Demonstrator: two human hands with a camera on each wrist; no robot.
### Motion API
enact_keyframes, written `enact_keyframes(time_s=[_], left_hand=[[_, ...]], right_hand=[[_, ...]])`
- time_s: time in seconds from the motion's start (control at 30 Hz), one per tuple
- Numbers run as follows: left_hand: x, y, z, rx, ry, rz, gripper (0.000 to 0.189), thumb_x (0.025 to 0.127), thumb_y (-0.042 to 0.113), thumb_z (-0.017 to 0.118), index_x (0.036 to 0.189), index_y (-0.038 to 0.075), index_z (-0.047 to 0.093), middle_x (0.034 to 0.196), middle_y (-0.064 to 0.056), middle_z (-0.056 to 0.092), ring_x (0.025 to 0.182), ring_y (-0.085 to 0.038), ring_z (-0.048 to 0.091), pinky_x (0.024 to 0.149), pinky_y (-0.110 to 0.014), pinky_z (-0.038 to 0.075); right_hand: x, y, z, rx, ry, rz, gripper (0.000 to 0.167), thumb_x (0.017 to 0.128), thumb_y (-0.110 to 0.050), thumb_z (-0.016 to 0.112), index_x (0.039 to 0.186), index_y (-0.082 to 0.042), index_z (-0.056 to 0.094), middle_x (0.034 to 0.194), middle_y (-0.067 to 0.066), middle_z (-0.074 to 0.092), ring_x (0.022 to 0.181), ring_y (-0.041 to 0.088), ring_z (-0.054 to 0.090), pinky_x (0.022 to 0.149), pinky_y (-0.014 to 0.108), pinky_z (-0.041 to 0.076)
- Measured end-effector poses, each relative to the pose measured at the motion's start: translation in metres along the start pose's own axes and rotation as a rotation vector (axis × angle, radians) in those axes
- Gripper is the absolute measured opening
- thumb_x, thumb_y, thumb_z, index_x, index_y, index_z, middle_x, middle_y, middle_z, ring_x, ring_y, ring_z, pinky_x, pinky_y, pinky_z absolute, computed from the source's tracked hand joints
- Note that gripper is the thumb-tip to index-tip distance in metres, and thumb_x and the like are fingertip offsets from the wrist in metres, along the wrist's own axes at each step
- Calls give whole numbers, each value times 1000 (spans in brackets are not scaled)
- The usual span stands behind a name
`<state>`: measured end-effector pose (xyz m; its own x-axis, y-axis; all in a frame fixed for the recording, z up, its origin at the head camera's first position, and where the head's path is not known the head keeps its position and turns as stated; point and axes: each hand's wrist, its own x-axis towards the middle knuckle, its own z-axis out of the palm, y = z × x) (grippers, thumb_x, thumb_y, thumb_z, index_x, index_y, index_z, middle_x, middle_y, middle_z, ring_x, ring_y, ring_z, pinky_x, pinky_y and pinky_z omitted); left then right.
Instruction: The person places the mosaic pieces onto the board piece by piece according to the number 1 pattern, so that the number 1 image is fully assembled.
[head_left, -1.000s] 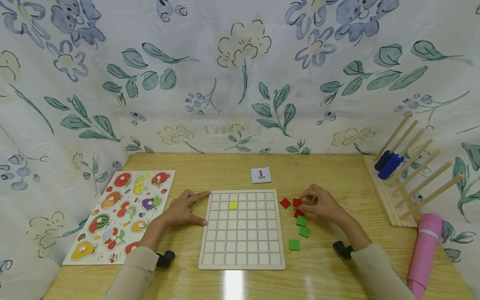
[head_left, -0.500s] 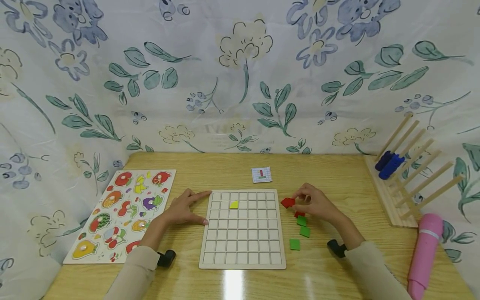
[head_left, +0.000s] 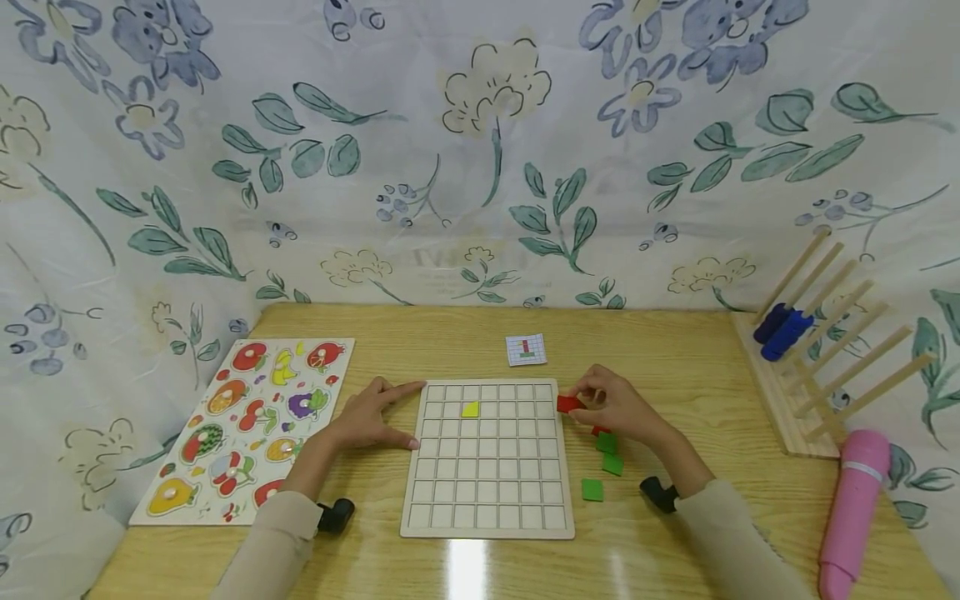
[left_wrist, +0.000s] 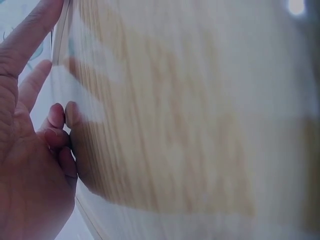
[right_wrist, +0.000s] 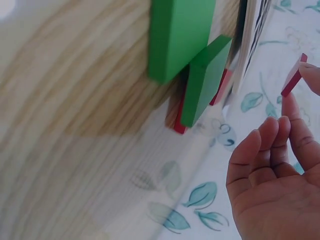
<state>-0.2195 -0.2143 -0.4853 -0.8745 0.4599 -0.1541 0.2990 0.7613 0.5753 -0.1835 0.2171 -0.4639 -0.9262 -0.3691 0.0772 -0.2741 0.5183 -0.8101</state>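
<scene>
My right hand point(head_left: 618, 407) pinches a red square tile point(head_left: 567, 404) between thumb and index finger, at the right edge of the wooden grid board point(head_left: 487, 533). The right wrist view shows this pinched tile point(right_wrist: 294, 76) tilted and raised off the table. My left hand point(head_left: 365, 421) rests by the board's left side, thumb and index finger spread straight and touching its edge; the other fingers curl loosely. A yellow tile point(head_left: 470, 409) with a cut corner sits in an upper cell. Right of the board, another red tile point(head_left: 599, 430) lies partly under a green tile point(head_left: 607, 442).
Two more green tiles lie nearby, including one point(head_left: 592, 490) set apart. A small pattern card point(head_left: 527, 350) lies behind the board. A fruit puzzle point(head_left: 255, 417) is at left; a wooden peg rack point(head_left: 787, 408) and pink cylinder point(head_left: 855, 508) are at right.
My right hand has shifted left from the red tiles to the board's right edge, taking a red tile. The left hand keeps its place at the board.
</scene>
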Motion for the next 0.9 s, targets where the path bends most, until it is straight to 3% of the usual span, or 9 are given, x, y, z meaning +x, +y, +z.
enact_keyframes(time_s=[0.33, 0.9], left_hand=[[-1, 3, -1, -6, 1, 12, 97, 66, 56, 86, 150, 34, 44, 99, -4, 38, 81, -20, 34, 70, -35, 28], [-1, 1, -2, 14, 11, 21, 97, 66, 56, 86, 150, 32, 45, 98, -4, 39, 81, -19, 34, 70, -35, 28]], right_hand=[[7, -11, 9, 40, -25, 33, 18, 84, -13, 79, 99, -5, 72, 96, 12, 54, 90, 25, 48, 76, 35, 42], [23, -29, 27, 35, -79, -27, 16, 85, -14, 76, 99, -8, 72, 93, 9, 50, 85, 24, 47, 70, 28, 43]])
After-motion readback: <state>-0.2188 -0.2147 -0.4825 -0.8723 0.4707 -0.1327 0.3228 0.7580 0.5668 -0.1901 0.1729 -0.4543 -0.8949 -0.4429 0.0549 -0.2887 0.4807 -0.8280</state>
